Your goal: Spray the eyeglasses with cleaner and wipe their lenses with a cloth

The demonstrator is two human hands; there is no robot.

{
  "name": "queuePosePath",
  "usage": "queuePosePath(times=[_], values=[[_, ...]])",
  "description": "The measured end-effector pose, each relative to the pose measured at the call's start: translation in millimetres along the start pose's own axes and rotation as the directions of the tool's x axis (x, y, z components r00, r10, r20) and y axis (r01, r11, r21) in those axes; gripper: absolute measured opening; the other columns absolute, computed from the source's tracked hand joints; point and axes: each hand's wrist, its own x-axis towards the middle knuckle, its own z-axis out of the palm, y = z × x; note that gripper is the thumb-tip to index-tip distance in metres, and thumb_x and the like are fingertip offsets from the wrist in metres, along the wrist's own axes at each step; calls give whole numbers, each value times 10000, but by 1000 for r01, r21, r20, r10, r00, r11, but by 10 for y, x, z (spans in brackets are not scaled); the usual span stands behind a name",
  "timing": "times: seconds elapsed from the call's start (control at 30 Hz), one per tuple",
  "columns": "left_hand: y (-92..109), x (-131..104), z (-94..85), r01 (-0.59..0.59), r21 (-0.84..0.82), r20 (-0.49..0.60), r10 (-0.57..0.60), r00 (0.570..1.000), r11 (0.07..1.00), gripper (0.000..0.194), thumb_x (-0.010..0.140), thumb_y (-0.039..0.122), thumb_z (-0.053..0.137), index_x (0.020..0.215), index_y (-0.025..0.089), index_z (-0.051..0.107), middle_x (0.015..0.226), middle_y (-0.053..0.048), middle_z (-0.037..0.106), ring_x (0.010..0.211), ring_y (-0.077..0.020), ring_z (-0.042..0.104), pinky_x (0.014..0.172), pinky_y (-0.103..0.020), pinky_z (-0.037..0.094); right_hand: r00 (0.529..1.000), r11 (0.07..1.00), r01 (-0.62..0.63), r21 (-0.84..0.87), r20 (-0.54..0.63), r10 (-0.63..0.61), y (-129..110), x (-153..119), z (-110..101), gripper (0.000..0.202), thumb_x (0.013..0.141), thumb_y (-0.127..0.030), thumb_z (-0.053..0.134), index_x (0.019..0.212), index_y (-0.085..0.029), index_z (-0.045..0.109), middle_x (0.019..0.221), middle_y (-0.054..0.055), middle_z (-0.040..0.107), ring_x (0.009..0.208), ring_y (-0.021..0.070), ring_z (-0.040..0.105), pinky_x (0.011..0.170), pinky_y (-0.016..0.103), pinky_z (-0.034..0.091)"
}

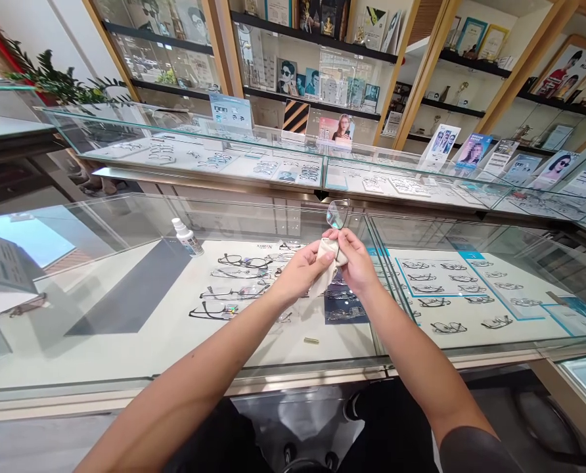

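My left hand (300,269) is closed on a pale cream cloth (328,253), thumb pressing on it from the near side. Fingers bent, my right hand (356,259) meets it and grips a pair of eyeglasses (338,214) along with the cloth's edge. One clear, thin-rimmed lens, with a greenish reflection, sticks up beyond my fingertips. The rest of the glasses is hidden by the cloth and hands. Part of the cloth hangs down below my left hand. Both hands are held above the glass counter.
Under the glass counter top (268,364) lie rows of eyeglass frames (244,261). A white spray bottle (187,238) stands to the left, beside a dark grey mat (135,289). Another display case (199,161) with upright cards runs behind, backed by shelves. A sign stand (7,263) is at far left.
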Motion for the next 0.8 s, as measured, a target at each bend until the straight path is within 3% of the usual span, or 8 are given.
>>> queuePosePath(times=[0.13,0.4,0.57,0.67,0.8], values=[[-20,-12,2,-27,20,-41,27,999,999,603,854,678,840,1154,166,736,751,3,669,581,-111,529,555,-234,386,1000,1000,18,8,12,-18,9,-12,17,343,862,-600,848,862,-275,738,1073,22,747,1027,210,672,930,320,537],[-17,26,25,-116,10,-118,116,986,993,594,792,550,940,1214,177,752,751,-12,705,706,-160,629,662,-256,476,1000,1000,17,22,-1,-17,53,-20,81,337,863,-602,841,888,-282,737,1092,23,751,1034,212,679,885,317,547],[34,43,37,-164,85,-174,177,969,983,493,811,592,907,985,172,717,712,14,643,623,-119,525,594,-243,405,999,1000,-16,-7,-38,16,83,-23,120,396,825,-650,840,931,-277,760,1110,26,749,943,201,662,747,295,530],[39,56,20,-185,158,-194,214,957,970,507,829,649,869,891,181,684,649,33,582,577,-109,470,572,-250,372,999,996,35,-77,-11,-35,103,-23,98,381,864,-648,808,929,-273,788,1119,33,736,1002,205,653,810,300,543],[16,72,-12,-220,231,-209,269,940,948,528,861,691,820,875,177,703,666,11,616,597,-120,497,589,-260,381,996,986,87,-140,32,-83,107,-27,58,347,908,-621,784,953,-280,825,1107,46,720,1125,230,642,914,325,558]])
